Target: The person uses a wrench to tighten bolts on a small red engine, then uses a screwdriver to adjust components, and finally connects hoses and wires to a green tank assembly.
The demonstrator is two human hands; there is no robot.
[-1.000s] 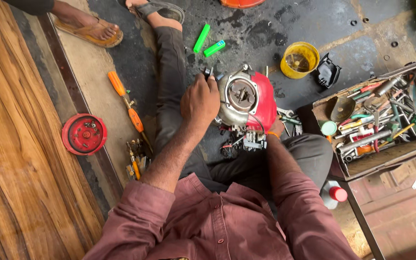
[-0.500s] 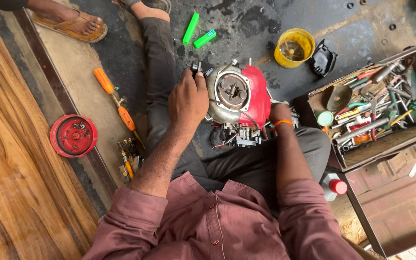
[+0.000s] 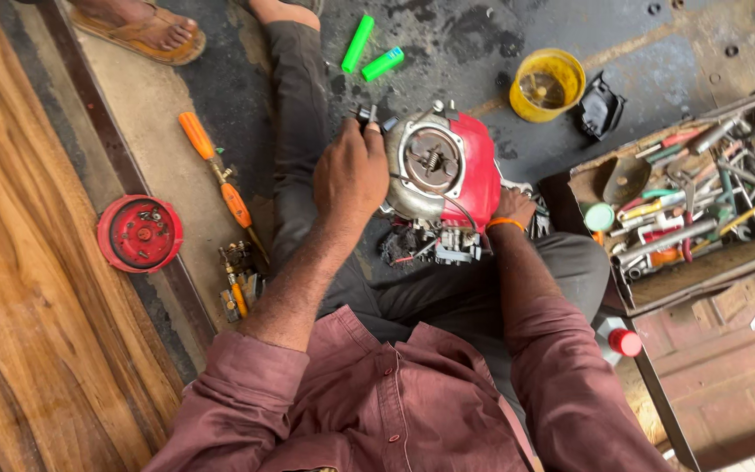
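Observation:
A small engine (image 3: 439, 179) with a red shroud and a grey metal housing rests between my legs on the dark floor. My left hand (image 3: 349, 175) sits against its left side, fingers closed on a small dark part (image 3: 367, 116) at the engine's upper left edge. My right hand (image 3: 513, 208) is below the red shroud on the right and mostly hidden behind the engine, holding it there. An orange band circles that wrist.
A red round cover (image 3: 139, 233) lies at left by wooden boards. Two orange-handled screwdrivers (image 3: 218, 175) and small parts (image 3: 239, 278) lie beside my leg. Two green cylinders (image 3: 369, 52), a yellow bowl (image 3: 546, 85) and an open box of tools (image 3: 683, 210) are around. Another person's sandalled foot (image 3: 137, 31) is top left.
The view has shifted slightly. My left hand stays on the engine's left side and has moved up toward the small dark part. The right hand stays under the shroud.

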